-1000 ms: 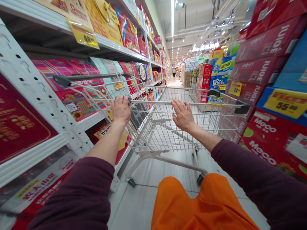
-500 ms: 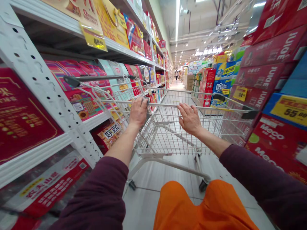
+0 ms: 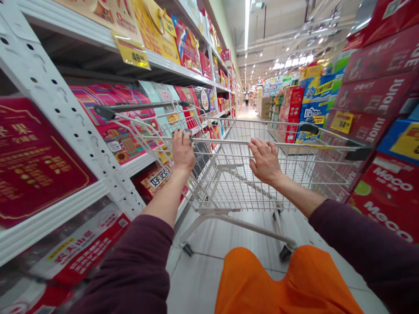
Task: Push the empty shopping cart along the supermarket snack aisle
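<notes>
A wire shopping cart (image 3: 225,141) stands sideways across the aisle right before me, with no goods visible in its basket. My left hand (image 3: 182,150) is closed over the near top rim, toward the basket's left end, at a dark fitting. Farther right along that same rim lies my right hand (image 3: 264,161), its fingers curled over the bar and its thumb below it. The cart's grey push handle (image 3: 140,106) is at the left, close to the shelves, and neither hand is on it.
White shelving (image 3: 75,117) with boxed goods and yellow price tags lines the left. Stacked red drink cartons (image 3: 389,196) rise close on the right. Pale floor tiles (image 3: 203,279) run beneath the cart. Down the aisle, a person (image 3: 246,98) stands far off.
My left hand has slid leftward along the rim, widening the gap between my hands. The cart, shelves and cartons appear slightly farther right in view. My right hand keeps its hold.
</notes>
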The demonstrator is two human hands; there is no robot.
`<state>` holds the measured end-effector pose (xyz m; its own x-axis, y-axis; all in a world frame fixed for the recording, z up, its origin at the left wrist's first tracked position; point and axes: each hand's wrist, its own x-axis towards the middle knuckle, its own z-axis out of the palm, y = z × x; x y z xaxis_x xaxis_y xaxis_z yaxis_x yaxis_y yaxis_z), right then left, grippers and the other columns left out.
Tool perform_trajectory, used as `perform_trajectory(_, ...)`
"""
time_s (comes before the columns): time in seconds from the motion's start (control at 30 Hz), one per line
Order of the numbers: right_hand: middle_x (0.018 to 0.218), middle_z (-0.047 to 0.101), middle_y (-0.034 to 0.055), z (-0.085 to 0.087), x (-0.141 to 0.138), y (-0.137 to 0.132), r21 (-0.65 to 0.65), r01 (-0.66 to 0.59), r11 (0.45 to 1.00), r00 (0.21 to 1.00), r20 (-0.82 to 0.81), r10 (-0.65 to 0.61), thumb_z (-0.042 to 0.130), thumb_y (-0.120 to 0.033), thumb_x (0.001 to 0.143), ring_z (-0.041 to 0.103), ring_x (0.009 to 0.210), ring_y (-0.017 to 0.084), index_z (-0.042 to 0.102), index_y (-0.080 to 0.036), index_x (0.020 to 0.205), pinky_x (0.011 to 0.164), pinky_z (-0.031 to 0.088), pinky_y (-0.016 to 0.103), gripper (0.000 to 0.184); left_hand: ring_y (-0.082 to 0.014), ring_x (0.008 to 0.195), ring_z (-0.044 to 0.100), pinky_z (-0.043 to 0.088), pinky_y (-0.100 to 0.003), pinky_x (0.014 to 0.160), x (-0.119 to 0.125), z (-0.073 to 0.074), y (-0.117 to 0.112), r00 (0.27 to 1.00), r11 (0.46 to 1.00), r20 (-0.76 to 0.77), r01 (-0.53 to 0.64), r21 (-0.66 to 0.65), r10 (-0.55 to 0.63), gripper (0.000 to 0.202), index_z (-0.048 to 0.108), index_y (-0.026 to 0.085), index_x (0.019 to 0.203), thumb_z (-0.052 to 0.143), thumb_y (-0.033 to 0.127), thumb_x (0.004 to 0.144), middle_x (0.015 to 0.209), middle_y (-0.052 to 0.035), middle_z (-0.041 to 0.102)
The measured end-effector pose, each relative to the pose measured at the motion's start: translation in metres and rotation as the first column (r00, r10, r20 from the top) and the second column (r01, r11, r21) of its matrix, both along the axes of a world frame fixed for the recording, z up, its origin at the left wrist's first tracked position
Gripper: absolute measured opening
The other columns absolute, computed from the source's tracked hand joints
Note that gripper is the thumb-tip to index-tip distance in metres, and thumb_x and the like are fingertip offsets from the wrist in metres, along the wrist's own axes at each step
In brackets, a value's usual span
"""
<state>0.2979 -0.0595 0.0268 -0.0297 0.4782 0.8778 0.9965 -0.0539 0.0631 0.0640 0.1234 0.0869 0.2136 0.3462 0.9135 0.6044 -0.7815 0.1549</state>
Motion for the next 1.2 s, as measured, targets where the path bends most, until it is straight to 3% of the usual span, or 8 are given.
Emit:
perform_trajectory(0.13, 0.139, 0.052, 0.0161, 0.0, 0.001, -0.001, -0.009, 0.006, 1.0, 1.0, 0.004, -0.006, 0.044, -0.021, 0.086, 0.042, 0.131, 0.029, 0.052, -0.009, 0.132, 0.112, 0.024, 0.051, 0.048, -0.026, 0.142, 0.035, 0.025, -0.05, 0.119, 0.021, -0.009, -0.012, 0.995, 0.996, -0.062, 0.078, 0.036, -0.075, 0.036, 0.057, 0.019, 0.121, 0.042, 0.015, 0.089, 0.142, -0.0127, 0.052)
perform_trajectory(0.4, 0.141, 0.05, 0.0156, 0.002, -0.003, -0.003, -0.029, 0.006, 1.0, 1.0, -0.002, -0.006, 0.045, -0.02, 0.086, 0.04, 0.133, 0.029, 0.052, -0.01, 0.132, 0.113, 0.024, 0.051, 0.048, -0.0263, 0.145, 0.03, 0.025, -0.054, 0.119, -0.002, -0.004, -0.006, 1.0, 1.0, 0.015, -0.009, 0.019, 0.009, 0.044, 0.055, 0.021, 0.127, 0.04, 0.012, 0.088, 0.148, -0.0104, 0.047)
perform_trajectory(0.6, 0.141, 0.05, 0.0178, 0.003, -0.011, -0.001, -0.023, 0.019, 1.0, 0.999, -0.046, -0.02, 0.047, -0.022, 0.085, 0.04, 0.133, 0.03, 0.052, -0.007, 0.132, 0.113, 0.022, 0.053, 0.049, -0.0241, 0.144, 0.032, 0.026, -0.053, 0.118, 0.045, -0.014, -0.041, 0.975, 0.996, -0.211, 0.082, 0.04, -0.072, 0.045, 0.057, 0.024, 0.129, 0.036, 0.011, 0.091, 0.148, -0.0082, 0.047)
perform_trajectory(0.73, 0.144, 0.047, 0.018, 0.004, -0.008, -0.003, -0.075, 0.017, 0.997, 1.0, -0.021, -0.018, 0.048, -0.02, 0.083, 0.037, 0.135, 0.031, 0.049, -0.005, 0.135, 0.114, 0.021, 0.052, 0.054, -0.0221, 0.142, 0.035, 0.028, -0.051, 0.118, 0.066, -0.018, -0.053, 0.962, 0.992, -0.259, 0.106, 0.068, -0.085, 0.046, 0.056, 0.026, 0.13, 0.036, 0.01, 0.092, 0.148, -0.006, 0.048)
perform_trajectory(1.03, 0.147, 0.044, 0.0171, 0.007, -0.01, -0.004, -0.121, -0.013, 0.993, 0.999, -0.051, 0.007, 0.047, -0.018, 0.082, 0.034, 0.139, 0.03, 0.046, -0.004, 0.139, 0.116, 0.02, 0.053, 0.058, -0.0237, 0.146, 0.026, 0.022, -0.051, 0.12, 0.016, -0.008, -0.023, 0.999, 1.0, -0.035, 0.007, 0.003, -0.007, 0.045, 0.053, 0.019, 0.131, 0.039, 0.012, 0.09, 0.149, -0.011, 0.045)
perform_trajectory(1.2, 0.146, 0.045, 0.0171, 0.005, -0.01, -0.002, -0.086, -0.051, 0.995, 0.995, -0.09, 0.043, 0.046, -0.015, 0.08, 0.034, 0.139, 0.031, 0.043, -0.006, 0.141, 0.116, 0.02, 0.056, 0.062, -0.0232, 0.147, 0.023, 0.021, -0.052, 0.121, 0.047, -0.017, -0.04, 0.996, 0.996, -0.029, 0.088, -0.017, -0.088, 0.042, 0.055, 0.02, 0.13, 0.038, 0.013, 0.092, 0.15, -0.0103, 0.045)
